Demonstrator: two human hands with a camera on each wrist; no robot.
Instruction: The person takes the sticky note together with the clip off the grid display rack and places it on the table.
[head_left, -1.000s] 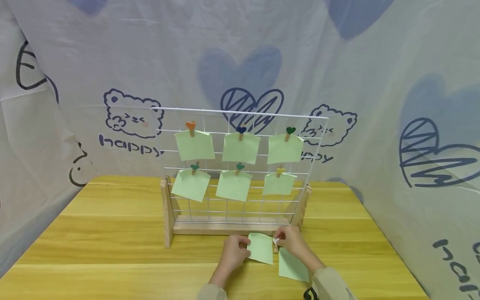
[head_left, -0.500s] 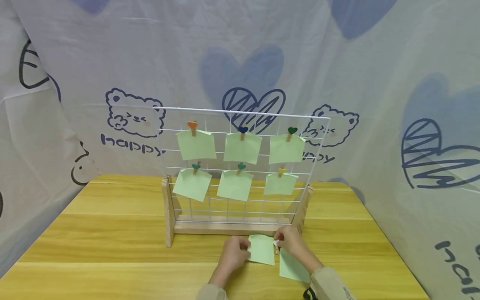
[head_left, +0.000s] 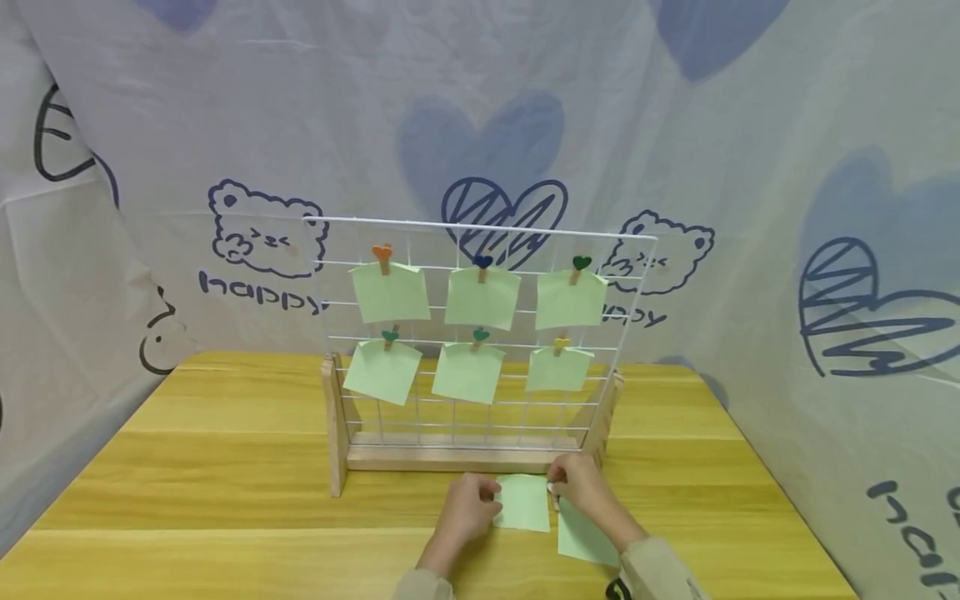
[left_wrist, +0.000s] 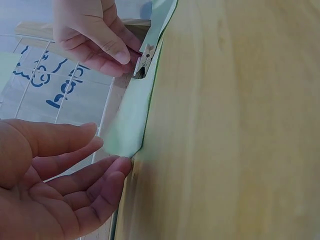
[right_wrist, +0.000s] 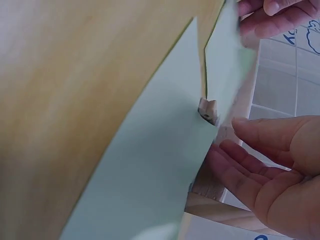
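Observation:
In the head view, my left hand [head_left: 467,508] is at the left edge of a pale green sticky note [head_left: 522,503] on the table. The left wrist view shows its fingertips touching the note's edge, thumb standing apart. My right hand [head_left: 581,485] is beside a small wooden clothespin [left_wrist: 145,61] with a white heart, lying between this note and a second green note [head_left: 585,535]. In the right wrist view a gap shows between thumb and forefinger, with the clothespin [right_wrist: 207,111] just beyond the thumb tip. The right forearm partly covers the second note.
Behind the hands stands a white wire grid [head_left: 480,226] on a wooden base [head_left: 457,458]. Several green notes [head_left: 390,293] hang on it from heart clothespins. A printed cloth [head_left: 337,108] surrounds the wooden table [head_left: 187,483]. A small black item [head_left: 618,589] is by the right sleeve.
The note by my left hand has straightened slightly, its top edge now lower in view. The white-heart clothespin sits slightly lower below the right fingertips. Both hands have barely moved.

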